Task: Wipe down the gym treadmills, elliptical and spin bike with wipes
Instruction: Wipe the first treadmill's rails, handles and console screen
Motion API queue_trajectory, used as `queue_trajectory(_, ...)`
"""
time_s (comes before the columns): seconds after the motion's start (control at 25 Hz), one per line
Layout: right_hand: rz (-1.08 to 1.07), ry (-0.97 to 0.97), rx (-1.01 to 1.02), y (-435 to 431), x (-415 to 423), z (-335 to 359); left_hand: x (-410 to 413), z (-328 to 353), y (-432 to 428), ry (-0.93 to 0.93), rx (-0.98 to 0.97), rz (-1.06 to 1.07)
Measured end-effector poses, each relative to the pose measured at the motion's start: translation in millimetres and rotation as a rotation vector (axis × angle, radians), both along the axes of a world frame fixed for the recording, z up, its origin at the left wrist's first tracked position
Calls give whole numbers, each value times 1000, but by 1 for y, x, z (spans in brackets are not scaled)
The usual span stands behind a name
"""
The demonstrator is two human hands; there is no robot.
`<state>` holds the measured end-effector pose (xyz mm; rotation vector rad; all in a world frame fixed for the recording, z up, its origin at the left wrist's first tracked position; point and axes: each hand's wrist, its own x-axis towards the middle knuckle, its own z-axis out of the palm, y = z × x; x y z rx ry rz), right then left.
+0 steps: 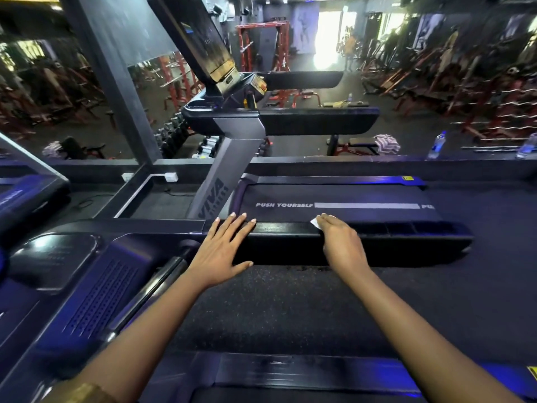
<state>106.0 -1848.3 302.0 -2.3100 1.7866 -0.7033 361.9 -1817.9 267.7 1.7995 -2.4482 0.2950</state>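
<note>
A treadmill lies across my view, its belt [343,196] printed "PUSH YOURSELF". Its black side handrail [290,242] runs left to right in front of me. My left hand [223,245] rests flat on the rail's left end with fingers straight and spread. My right hand [341,242] lies over the rail a little to the right and presses a white wipe [315,222] against the rail's far edge; only a corner of the wipe shows past the fingers. The grey upright [229,167] carries the console and screen [197,39].
A second treadmill's console [72,271] with a speaker grille sits at lower left. Another belt and deck [290,370] run below my arms. Beyond a ledge with water bottles [437,145] lies the lower gym floor with red racks and benches.
</note>
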Motion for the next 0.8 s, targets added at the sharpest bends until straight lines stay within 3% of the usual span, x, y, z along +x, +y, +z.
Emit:
queue_trajectory(0.2, 322, 18, -28, 29, 68, -4, -1, -3, -2, 44, -4, 0)
queue_trajectory(0.44, 136, 163, -153, 26, -7, -24, 1, -8, -2, 63, -22, -20)
queue_trajectory(0.6, 21, 57, -61, 20, -25, -12, -2, -3, -3, 91, -14, -6)
queue_trajectory(0.8, 276, 66, -51, 20, 42, -6, -40, 10, -18, 142, 27, -52)
